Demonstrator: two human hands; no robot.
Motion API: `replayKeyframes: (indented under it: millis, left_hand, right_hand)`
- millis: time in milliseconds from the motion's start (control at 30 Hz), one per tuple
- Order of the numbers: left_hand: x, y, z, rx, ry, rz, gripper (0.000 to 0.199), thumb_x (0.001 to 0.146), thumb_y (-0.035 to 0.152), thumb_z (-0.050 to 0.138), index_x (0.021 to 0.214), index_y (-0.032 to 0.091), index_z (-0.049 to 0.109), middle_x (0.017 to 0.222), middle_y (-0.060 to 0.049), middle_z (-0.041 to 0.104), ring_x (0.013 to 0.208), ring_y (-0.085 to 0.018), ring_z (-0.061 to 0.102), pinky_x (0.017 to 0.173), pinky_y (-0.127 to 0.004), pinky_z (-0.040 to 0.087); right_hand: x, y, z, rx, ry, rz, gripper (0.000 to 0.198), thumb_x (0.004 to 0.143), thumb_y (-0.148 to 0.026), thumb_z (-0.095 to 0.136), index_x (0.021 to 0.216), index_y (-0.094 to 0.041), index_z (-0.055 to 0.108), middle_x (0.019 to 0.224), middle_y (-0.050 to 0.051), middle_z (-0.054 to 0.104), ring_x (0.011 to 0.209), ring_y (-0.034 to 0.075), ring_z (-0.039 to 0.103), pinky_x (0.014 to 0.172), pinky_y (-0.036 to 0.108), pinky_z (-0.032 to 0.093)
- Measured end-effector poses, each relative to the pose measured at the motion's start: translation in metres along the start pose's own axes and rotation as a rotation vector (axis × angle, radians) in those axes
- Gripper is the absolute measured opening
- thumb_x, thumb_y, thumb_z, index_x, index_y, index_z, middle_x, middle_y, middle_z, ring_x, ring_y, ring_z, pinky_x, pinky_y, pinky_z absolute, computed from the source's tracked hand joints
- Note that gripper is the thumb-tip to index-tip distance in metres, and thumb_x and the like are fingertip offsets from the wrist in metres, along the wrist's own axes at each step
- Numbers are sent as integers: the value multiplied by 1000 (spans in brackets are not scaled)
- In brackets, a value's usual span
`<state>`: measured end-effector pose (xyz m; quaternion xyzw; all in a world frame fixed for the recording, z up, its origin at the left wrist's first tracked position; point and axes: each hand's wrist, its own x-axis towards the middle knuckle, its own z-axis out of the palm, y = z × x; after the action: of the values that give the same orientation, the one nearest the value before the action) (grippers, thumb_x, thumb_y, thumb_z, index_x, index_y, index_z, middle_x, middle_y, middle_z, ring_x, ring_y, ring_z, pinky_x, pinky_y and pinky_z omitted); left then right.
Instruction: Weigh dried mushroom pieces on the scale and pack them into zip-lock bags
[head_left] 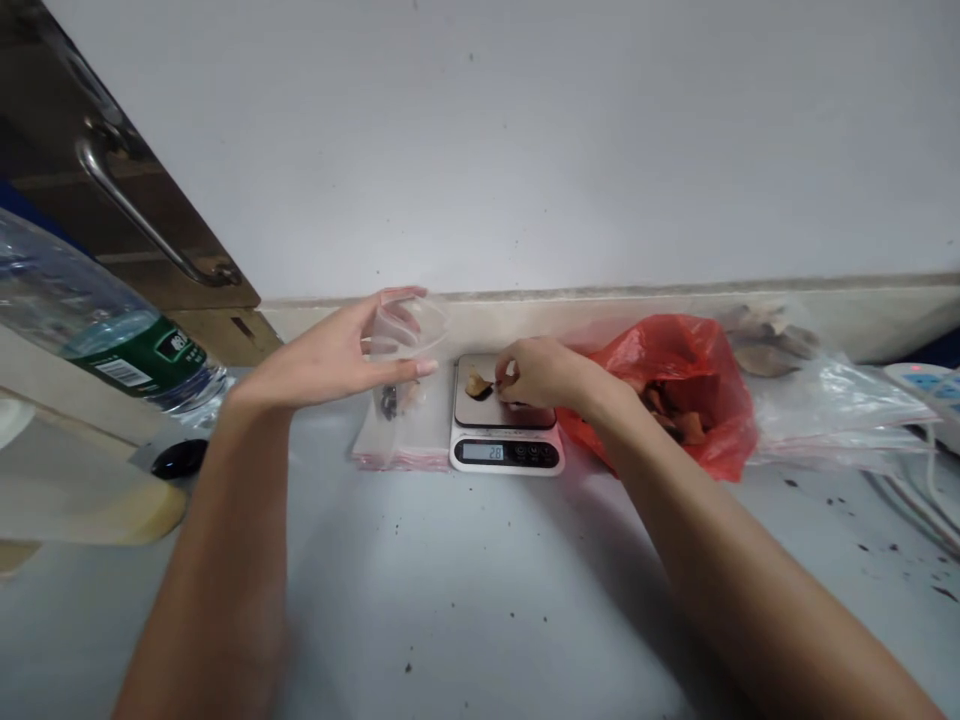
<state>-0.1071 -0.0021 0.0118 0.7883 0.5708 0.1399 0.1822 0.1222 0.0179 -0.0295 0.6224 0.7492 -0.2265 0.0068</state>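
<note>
My left hand (pixel 341 350) grips a small clear plastic bag (pixel 411 328) near its mouth, which gapes between thumb and fingers. On the plate of a white digital kitchen scale (pixel 465 442) lies a curled, dried brown piece (pixel 478 384). The display seems to read 2.8. My right hand (pixel 546 372) is over the right half of the plate, thumb and fingertips pinched around another dried brown piece, mostly hidden by the fingers. Right of the scale sits an open red plastic bag (pixel 679 345) with several dried brown pieces (pixel 675 415) inside.
Under my left hand is a stack of flat clear bags (pixel 405 455). More clear bags (pixel 817 415), some dried pieces in them, lie at right. A large water bottle (pixel 127 345) and a translucent container (pixel 82 490) stand left. A wall (pixel 525 150) rises behind.
</note>
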Motion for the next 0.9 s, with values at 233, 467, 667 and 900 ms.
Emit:
replayKeyframes:
  millis: [233, 467, 667, 900]
  left_hand:
    - [14, -15, 17, 270, -233, -52, 88, 78, 41, 65, 160, 20, 41, 150, -14, 57, 133, -32, 60, 110, -38, 49]
    - [33, -17, 57, 252, -374, -32, 88, 76, 24, 66, 160, 19, 40, 163, -15, 47, 148, -32, 48, 119, -39, 42]
    - [35, -23, 59, 104, -378, 17, 67, 73, 32, 70, 138, 19, 61, 139, -13, 69, 128, -35, 64, 103, -41, 53]
    - [30, -25, 48, -28, -394, 99, 41, 73, 33, 64, 111, 21, 67, 114, -7, 75, 101, -27, 70, 89, -37, 53]
  right_hand:
    - [9, 6, 1, 74, 78, 4, 36, 80, -5, 69, 112, -17, 79, 111, 11, 80, 93, 22, 74, 69, 24, 51]
    - [15, -1, 7, 186, 84, -97, 32, 88, -16, 70, 119, -13, 77, 115, 15, 81, 102, 26, 74, 83, 29, 53]
    - [14, -13, 17, 422, -16, -285, 28, 88, -6, 67, 113, -14, 76, 110, 9, 83, 97, 18, 76, 86, 25, 55]
    - [11, 0, 4, 337, 241, -124, 39, 87, 0, 56, 119, -13, 74, 117, 13, 80, 103, 22, 75, 87, 28, 56]
